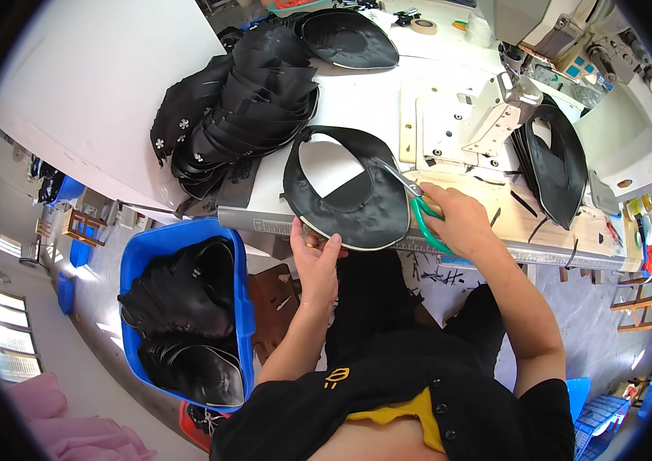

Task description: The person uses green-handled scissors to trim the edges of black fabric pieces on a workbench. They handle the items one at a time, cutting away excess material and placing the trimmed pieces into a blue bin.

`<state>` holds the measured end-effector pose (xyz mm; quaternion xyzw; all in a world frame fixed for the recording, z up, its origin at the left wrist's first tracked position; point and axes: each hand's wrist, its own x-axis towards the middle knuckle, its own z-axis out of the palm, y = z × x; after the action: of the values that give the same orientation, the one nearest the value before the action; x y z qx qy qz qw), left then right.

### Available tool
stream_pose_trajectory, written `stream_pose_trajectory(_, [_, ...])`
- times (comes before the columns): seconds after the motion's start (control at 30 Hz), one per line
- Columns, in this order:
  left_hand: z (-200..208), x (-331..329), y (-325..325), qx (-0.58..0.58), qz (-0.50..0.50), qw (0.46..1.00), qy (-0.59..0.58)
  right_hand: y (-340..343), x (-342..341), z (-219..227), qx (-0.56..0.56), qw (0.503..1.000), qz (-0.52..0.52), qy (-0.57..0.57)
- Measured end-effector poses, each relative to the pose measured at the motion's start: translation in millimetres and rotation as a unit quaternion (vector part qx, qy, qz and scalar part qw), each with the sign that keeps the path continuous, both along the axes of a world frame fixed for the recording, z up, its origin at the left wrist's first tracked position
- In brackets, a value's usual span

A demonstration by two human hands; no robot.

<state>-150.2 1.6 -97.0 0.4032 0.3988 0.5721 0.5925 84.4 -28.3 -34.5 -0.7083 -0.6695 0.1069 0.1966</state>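
A ring-shaped black leather piece (326, 217), probably a shoe upper, with a pale edge lies tilted at the table's front edge. My left hand (317, 265) pinches its near rim between thumb and fingers. In my right hand (460, 221) is a pair of green-handled scissors (420, 220). The blades point up and left over the right side of the leather piece, near its opening. I cannot tell whether the blades touch the leather.
A pile of black leather pieces (253, 115) lies at the left of the table, with another curved piece (347, 38) behind. A sewing machine (487, 115) stands right of centre, beside stacked leather pieces (560, 165). Lower left is a blue bin (243, 307) of black pieces.
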Motion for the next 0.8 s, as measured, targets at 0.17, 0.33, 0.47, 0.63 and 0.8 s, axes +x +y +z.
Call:
stream_pose_trajectory(0.17, [-5, -5, -1, -0.028, -0.032, 0.999, -0.005, -30, -7, 12, -0.005, 0.999, 0.043, 0.020])
stream_pose_trajectory(0.33, [5, 2, -1, -0.073, -0.060, 0.993, -0.071, -48, -16, 12, 0.007, 0.995, 0.091, -0.042])
stream_pose_trajectory(0.47, [14, 11, 0, -0.063, -0.059, 0.995, -0.050, -47, -16, -5, 0.056, 0.989, 0.100, -0.093])
stream_pose_trajectory(0.63, [14, 12, 3, -0.046, -0.061, 0.997, -0.032, -47, -16, -14, 0.111, 0.980, 0.126, -0.106])
stream_pose_trajectory(0.8, [6, 12, 2, -0.032, -0.047, 0.998, -0.029, -50, -19, -10, 0.114, 0.984, 0.089, -0.103])
